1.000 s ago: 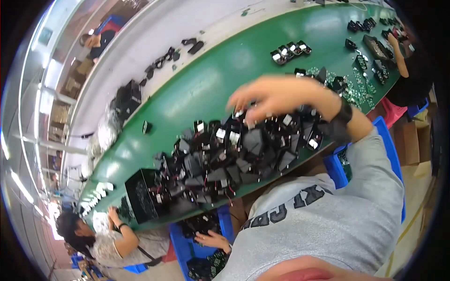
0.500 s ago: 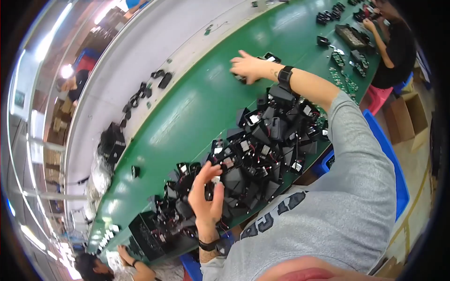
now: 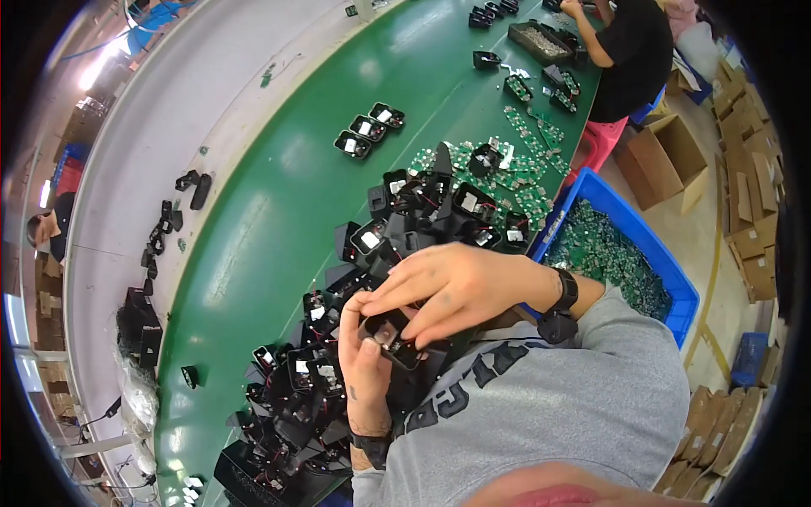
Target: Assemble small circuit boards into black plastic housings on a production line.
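black plastic, by the look of it, makes up the open case (image 3: 397,346) that we have in front of our chest, over the near side of the pile (image 3: 291,418) of similar cases on the green table (image 3: 270,186). our left hand (image 3: 367,367) pinches it between thumb and fingers, its opening facing up; our right hand (image 3: 469,287) bends over it with fingers at the rim, and whether they pinch anything inside we cannot tell. to do this well, we would judge, the left grip should be firm but low on the walls, leaving the opening free, while the right fingertips work lightly, since whatever sits inside may be delicate. tilting the opening toward us would help, as our own fingers cover part of it. as for writing, large dark letters (image 3: 473,380) run across our grey shirt (image 3: 591,389), partly folded out of sight; pale patches (image 3: 369,239) inside nearby cases may be labels, but they are too small to read.
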Demonstrator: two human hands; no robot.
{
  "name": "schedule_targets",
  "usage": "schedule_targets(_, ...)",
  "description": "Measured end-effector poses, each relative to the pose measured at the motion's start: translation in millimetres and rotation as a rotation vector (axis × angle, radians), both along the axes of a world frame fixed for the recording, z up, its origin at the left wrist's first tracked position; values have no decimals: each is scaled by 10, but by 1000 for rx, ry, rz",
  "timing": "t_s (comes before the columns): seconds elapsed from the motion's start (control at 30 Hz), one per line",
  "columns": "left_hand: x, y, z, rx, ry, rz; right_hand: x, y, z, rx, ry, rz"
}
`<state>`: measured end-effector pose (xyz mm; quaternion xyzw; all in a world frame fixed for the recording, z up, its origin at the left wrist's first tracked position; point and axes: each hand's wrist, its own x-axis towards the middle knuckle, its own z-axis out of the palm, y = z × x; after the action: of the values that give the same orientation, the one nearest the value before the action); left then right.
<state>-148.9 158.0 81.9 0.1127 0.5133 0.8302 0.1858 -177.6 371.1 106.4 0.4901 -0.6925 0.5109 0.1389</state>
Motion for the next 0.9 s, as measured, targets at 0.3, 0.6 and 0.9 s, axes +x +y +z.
schedule_targets(0.3,5,-299,-113,391,-431,111,-1017,2524,-1233,254,-357,-1534)
schedule_targets(0.6,68,-408,-202,114,-247,218,-1151,2578,-1197,317,-903,-1241)
schedule_targets(0.9,-81,-269,-125,244,-182,312,-366,1207,-305,-415,-634,-815)
